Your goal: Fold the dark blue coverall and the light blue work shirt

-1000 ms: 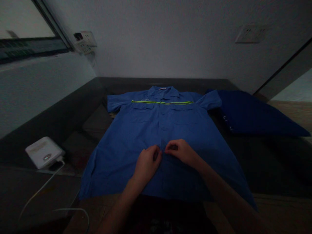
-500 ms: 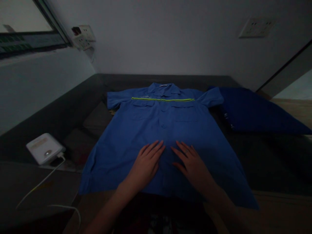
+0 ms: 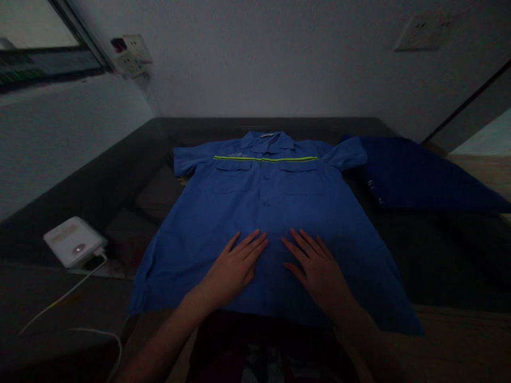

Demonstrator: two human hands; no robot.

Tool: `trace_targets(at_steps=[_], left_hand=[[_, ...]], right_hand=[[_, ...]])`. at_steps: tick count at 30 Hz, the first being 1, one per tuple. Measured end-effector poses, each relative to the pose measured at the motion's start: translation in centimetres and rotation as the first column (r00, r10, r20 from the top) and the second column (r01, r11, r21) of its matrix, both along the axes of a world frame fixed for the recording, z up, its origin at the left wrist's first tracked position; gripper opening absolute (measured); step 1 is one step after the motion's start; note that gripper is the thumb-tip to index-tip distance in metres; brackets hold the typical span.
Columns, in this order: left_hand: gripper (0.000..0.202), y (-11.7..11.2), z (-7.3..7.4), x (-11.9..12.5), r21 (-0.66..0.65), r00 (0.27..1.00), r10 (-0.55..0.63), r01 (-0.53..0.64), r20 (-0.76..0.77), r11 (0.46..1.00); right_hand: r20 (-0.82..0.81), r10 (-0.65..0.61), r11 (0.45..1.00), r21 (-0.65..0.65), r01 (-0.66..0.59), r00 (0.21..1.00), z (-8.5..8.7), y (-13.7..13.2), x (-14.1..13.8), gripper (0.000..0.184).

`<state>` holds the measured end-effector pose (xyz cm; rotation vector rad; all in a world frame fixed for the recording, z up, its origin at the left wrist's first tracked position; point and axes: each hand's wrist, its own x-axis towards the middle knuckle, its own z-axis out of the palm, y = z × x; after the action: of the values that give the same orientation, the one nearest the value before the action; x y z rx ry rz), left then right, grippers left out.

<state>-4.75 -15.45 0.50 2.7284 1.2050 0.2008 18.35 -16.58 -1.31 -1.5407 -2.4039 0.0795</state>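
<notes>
A blue short-sleeved work shirt [image 3: 239,213] lies spread out front side up, its collar at the far end and its hem towards me. A yellow-green stripe crosses the chest above two flap pockets. My left hand [image 3: 236,265] rests flat on the lower front, just left of the button line, fingers stretched out. To the right of that line, my right hand [image 3: 315,268] also lies on the cloth with its fingers spread and the thumb apart. Neither hand grips the fabric.
At the left sits a white box-shaped device [image 3: 75,242] with a white cable [image 3: 64,300]. A dark blue folded cloth or bag [image 3: 423,175] lies right of the shirt, close to its sleeve. Wall sockets [image 3: 425,33] are on the back wall.
My left hand has shifted slightly left and its fingers are a little more spread. My right hand has moved slightly right. The shirt keeps its shape; the view has tilted slightly.
</notes>
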Motion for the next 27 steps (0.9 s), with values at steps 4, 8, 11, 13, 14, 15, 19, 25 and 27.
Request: trace_targets(at_steps=[4, 8, 11, 13, 14, 15, 19, 25, 27], left_hand=[[0.06, 0.3, 0.3, 0.1, -0.031, 0.999, -0.011, 0.012, 0.036, 0.999], [0.053, 0.8, 0.6, 0.0, -0.026, 0.989, 0.01, -0.006, 0.15, 1.0], [0.047, 1.2, 0.6, -0.2, 0.009, 0.959, 0.131, -0.138, 0.249, 0.99], [0.045, 1.4, 0.3, -0.4, 0.035, 0.95, 0.168, -0.183, 0.262, 0.983], [0.045, 1.5, 0.0, -0.4, 0.039, 0.955, 0.161, -0.176, 0.25, 0.984], [0.046, 1.5, -0.3, -0.4, 0.036, 0.962, 0.145, -0.157, 0.233, 0.987], [0.05, 1.5, -1.0, -0.3, 0.007, 0.975, 0.131, -0.135, 0.179, 0.991], [0.032, 2.8, -0.1, 0.2, -0.017, 0.957, 0.22, -0.221, 0.186, 0.975], [0.026, 3.6, 0.3, 0.3, -0.031, 0.949, 0.254, -0.252, 0.186, 0.967]], right_hand=[[0.003, -0.002, 1.0, -0.004, 0.002, 1.0, 0.0, 0.0, -0.1, 0.046], [-0.013, -0.003, 1.0, 0.013, 0.003, 1.0, 0.0, 0.0, -0.1, 0.041], [-0.071, 0.002, 1.0, 0.03, 0.0, 0.997, 0.3, -0.3, -0.1, 0.036], [-0.118, 0.022, 0.999, 0.041, -0.017, 0.993, 0.6, -0.5, -0.3, 0.034], [-0.139, 0.036, 0.999, 0.043, -0.03, 0.99, 0.8, -0.6, -0.5, 0.033], [-0.156, 0.049, 0.998, 0.042, -0.043, 0.986, 0.9, -0.8, -0.7, 0.033], [-0.203, 0.081, 0.997, 0.033, -0.076, 0.976, 1.0, -1.1, -1.6, 0.032], [-0.21, 0.085, 0.996, 0.014, -0.084, 0.974, 1.0, -0.9, -2.5, 0.028], [-0.221, 0.067, 0.998, 0.002, -0.068, 0.973, 0.9, -0.8, -2.6, 0.027]])
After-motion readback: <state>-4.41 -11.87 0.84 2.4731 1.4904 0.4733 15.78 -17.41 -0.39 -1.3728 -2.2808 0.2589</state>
